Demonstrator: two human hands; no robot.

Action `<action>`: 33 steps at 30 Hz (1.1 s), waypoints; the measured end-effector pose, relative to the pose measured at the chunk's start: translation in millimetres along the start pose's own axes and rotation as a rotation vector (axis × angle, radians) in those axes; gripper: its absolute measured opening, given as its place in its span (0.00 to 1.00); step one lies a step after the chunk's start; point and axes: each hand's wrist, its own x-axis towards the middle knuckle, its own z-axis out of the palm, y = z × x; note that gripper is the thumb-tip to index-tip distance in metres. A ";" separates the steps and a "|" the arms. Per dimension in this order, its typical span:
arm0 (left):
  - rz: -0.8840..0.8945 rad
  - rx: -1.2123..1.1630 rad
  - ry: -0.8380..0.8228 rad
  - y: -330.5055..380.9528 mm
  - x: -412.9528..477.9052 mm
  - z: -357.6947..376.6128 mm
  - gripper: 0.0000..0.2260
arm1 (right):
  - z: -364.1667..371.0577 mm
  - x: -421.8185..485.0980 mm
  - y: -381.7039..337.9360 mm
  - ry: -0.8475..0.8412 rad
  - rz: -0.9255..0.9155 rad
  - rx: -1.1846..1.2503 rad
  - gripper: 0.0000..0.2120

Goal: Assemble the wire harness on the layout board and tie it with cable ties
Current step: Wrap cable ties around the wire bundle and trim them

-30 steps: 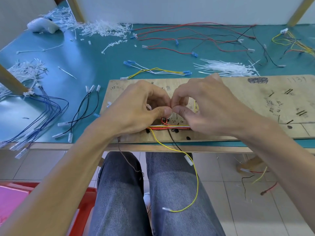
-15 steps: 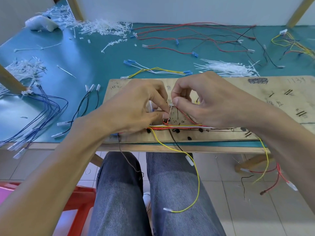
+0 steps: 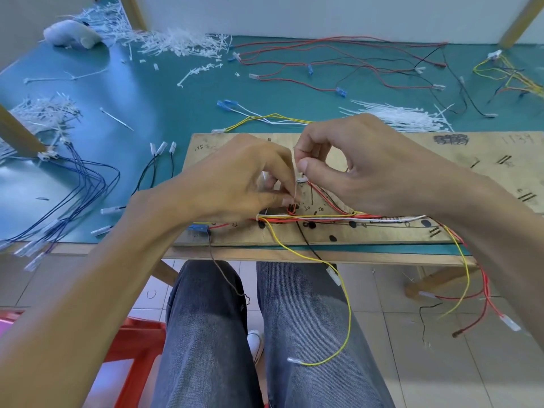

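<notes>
A wooden layout board (image 3: pixel 382 142) lies at the table's near edge. A wire harness (image 3: pixel 338 217) of red, yellow, white and black wires runs along its front, with loose ends hanging over the edge. A thin white cable tie (image 3: pixel 294 178) stands up from the bundle between my hands. My left hand (image 3: pixel 241 181) pinches the tie low down, at the wires. My right hand (image 3: pixel 359 163) pinches the tie's upper end between thumb and forefinger. The loop around the wires is hidden by my fingers.
A pile of spare white cable ties (image 3: pixel 397 116) lies behind the board. Cut tie ends (image 3: pixel 176 44) litter the far left. Blue wires (image 3: pixel 79 184), black wires (image 3: pixel 153 172) and red wires (image 3: pixel 338 63) lie on the green table (image 3: pixel 164 113). A red stool (image 3: pixel 138 346) stands beside my knees.
My right hand has risen and drawn back from the bundle, pulling the tie's tail upward. My left hand stays at the wires. More of the harness shows to the right.
</notes>
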 end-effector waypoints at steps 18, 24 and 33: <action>0.013 -0.084 0.021 -11.6 1.9 7.9 0.02 | 3.4 -13.9 -5.3 -0.055 0.307 -0.219 0.32; 0.002 -0.162 -0.022 -9.6 6.8 3.8 0.08 | 28.0 -1.7 6.1 0.016 0.161 0.015 0.16; -0.014 -0.064 -0.059 -14.4 16.5 15.7 0.04 | 47.5 -4.1 6.0 0.188 0.212 0.320 0.16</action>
